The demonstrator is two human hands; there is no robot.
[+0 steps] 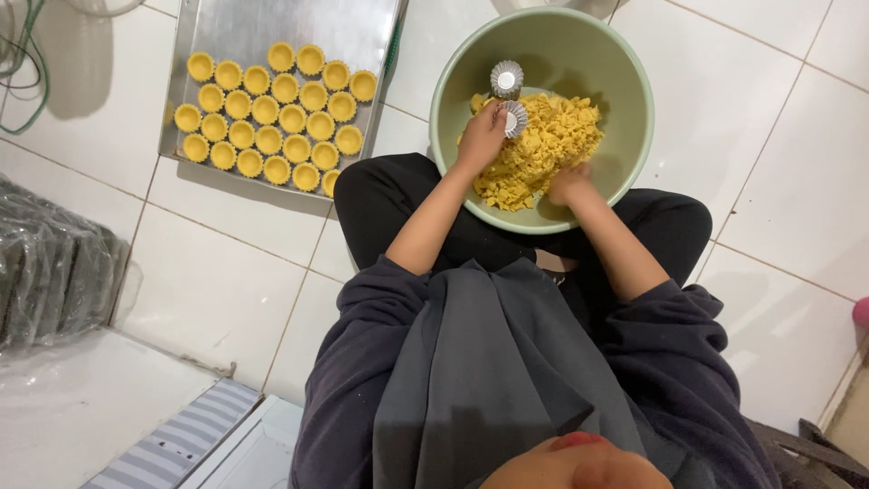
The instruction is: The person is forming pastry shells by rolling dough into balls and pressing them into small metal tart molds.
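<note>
Plastic-wrapped dark stacks [50, 267] sit at the far left edge on the white tiled floor [217, 290], well apart from the work and seemingly parked out of the way. Farther right and toward the far side lies a flat metal baking tray [272, 32], its near half packed with rows of small fluted moulds lined with yellow dough [272, 113], set touching one another so that they take up little room; the far half of the tray is bare metal. The tray lies just beside the person's left knee, near enough for the left arm to reach without shifting. Right of it, resting on the black-trousered lap, is a pale green mixing bowl [453, 113] holding a heap of crumbly yellow dough [543, 145], kept close so both arms fall straight into it. The left hand [482, 136] is closed in a pinch on a small fluted metal tart mould [515, 119] at the left edge of the heap, holding it tilted over the dough. A second empty mould [507, 79] rests just beyond it on the bowl's inner wall, far side, handy for picking up. The right hand [570, 184] is down in the near side of the dough, fingers curled into the crumbs; whether it grips a lump I cannot tell.
</note>
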